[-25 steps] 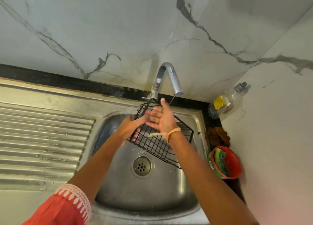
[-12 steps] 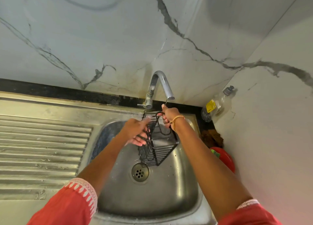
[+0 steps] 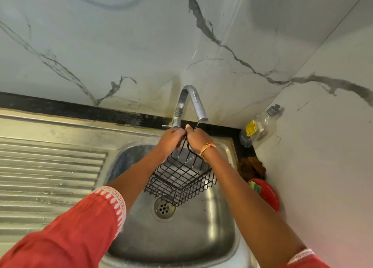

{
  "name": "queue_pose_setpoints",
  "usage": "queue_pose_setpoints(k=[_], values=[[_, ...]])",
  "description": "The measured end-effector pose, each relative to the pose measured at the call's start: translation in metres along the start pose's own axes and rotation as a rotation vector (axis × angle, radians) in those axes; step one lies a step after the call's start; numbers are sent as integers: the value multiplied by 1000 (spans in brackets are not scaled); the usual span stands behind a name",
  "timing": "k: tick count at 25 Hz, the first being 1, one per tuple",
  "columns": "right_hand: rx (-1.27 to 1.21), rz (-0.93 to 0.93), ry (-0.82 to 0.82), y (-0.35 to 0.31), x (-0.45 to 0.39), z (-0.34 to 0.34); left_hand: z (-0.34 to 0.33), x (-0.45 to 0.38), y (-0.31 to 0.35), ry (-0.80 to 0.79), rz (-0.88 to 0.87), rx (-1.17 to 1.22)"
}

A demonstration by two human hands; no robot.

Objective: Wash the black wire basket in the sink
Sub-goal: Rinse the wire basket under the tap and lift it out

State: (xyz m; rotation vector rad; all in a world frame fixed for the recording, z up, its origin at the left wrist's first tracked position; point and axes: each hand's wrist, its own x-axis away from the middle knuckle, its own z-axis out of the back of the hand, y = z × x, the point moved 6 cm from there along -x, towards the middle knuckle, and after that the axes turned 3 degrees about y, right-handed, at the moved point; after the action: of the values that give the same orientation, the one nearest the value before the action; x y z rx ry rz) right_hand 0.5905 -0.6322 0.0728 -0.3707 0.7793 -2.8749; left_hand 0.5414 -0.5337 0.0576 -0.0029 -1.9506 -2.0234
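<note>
With both my left hand [image 3: 171,137] and right hand [image 3: 196,137] curled tight on the top wire of the black wire basket [image 3: 181,178], hanging mid-frame over the sink [image 3: 201,237], I'd turn it slowly so the thin stream from the tap [image 3: 191,104] reaches every wire

Both arms outstretched — left hand [image 3: 171,137] and right hand [image 3: 196,138] touching, fingers curled.

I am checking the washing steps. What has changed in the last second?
The right hand, open over the basket before, now grips its top wire beside the left hand. The basket turned from tilted flat to hanging, open side up, under the tap. The left hand kept hold; the sink is unchanged.
</note>
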Motion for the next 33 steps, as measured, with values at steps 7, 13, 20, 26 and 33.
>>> queue_pose_setpoints(k=[7,13,20,26,33], values=[[97,72,151,32,2,15,45,-5,-7,405,-87,-177],[25,63,210,1,-1,10,6,9,26,332,-278,-1018],[-764,47,190,26,10,4,26,-5,28,231,-251,-860],[-702,70,190,5,10,11,16,-5,47,244,-263,-556],[-78,137,295,9,21,5,28,3,54,308,-323,-799]])
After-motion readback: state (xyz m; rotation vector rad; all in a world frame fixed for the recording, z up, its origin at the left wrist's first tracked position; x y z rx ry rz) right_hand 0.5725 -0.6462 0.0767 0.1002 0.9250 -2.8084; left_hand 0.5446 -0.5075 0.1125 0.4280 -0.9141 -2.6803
